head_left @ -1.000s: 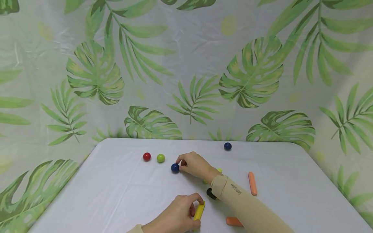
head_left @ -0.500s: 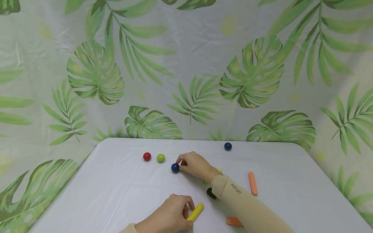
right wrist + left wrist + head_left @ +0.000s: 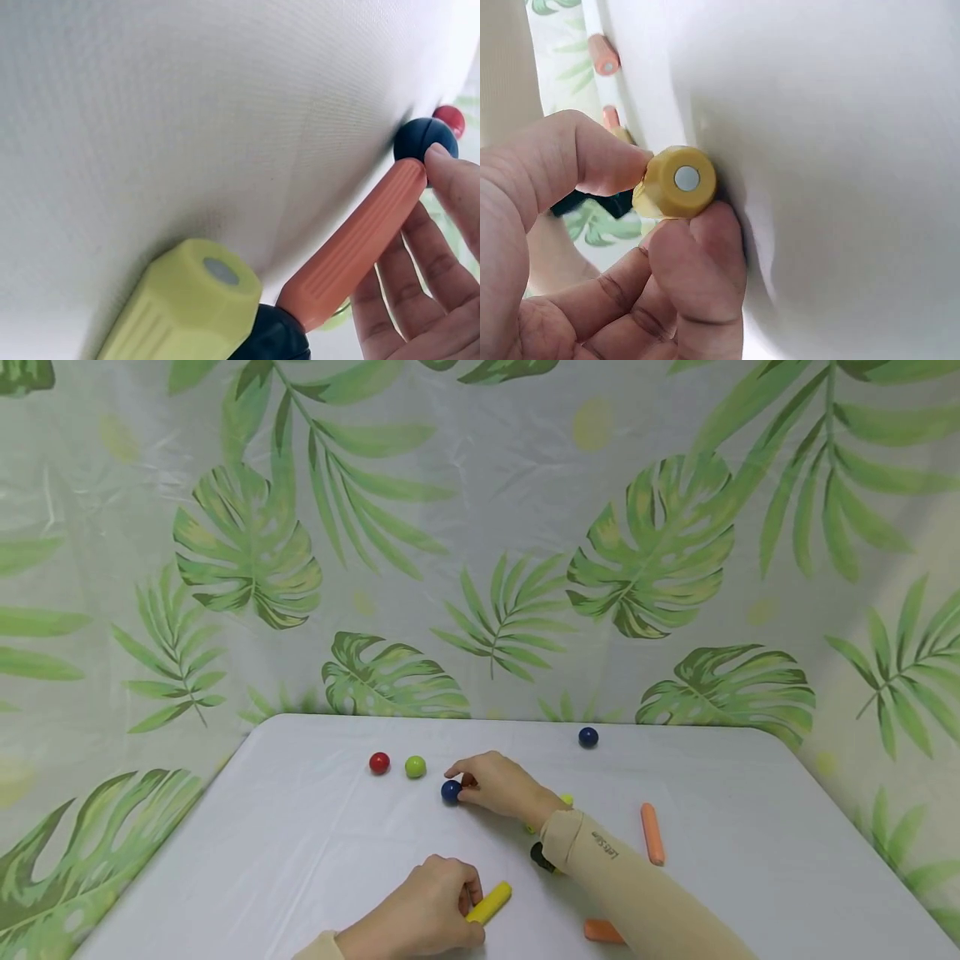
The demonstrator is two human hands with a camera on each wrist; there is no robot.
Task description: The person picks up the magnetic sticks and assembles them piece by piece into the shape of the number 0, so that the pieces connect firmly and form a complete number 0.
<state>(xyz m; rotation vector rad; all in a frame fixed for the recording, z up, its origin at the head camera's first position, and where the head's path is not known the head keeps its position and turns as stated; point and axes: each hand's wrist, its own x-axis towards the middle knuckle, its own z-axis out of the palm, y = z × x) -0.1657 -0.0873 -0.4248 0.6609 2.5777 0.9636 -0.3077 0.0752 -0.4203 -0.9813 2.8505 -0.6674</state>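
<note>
My left hand (image 3: 423, 906) pinches a yellow ribbed rod (image 3: 491, 902) above or at the near middle of the table. The rod's end, with a pale round disc, faces the camera in the left wrist view. Farther forward, my right hand (image 3: 498, 785) has its thumb against a blue ball (image 3: 451, 792), with the index finger bent just over it. In the right wrist view, an orange ribbed rod (image 3: 356, 244) meets the blue ball (image 3: 425, 140) and runs back to a dark ball (image 3: 274, 336). In the head view the hand hides this rod.
A red ball (image 3: 379, 763) and a green ball (image 3: 416, 767) lie left of the right hand. Another blue ball (image 3: 588, 737) is near the far edge. Orange rods (image 3: 652, 833) lie right. A yellow-green rod (image 3: 180, 304) and dark ball (image 3: 542, 857) sit by the right forearm.
My left hand has moved left with the yellow rod, which has swung to a flatter slant. The right index finger has shifted slightly left over the blue ball, which stays put.
</note>
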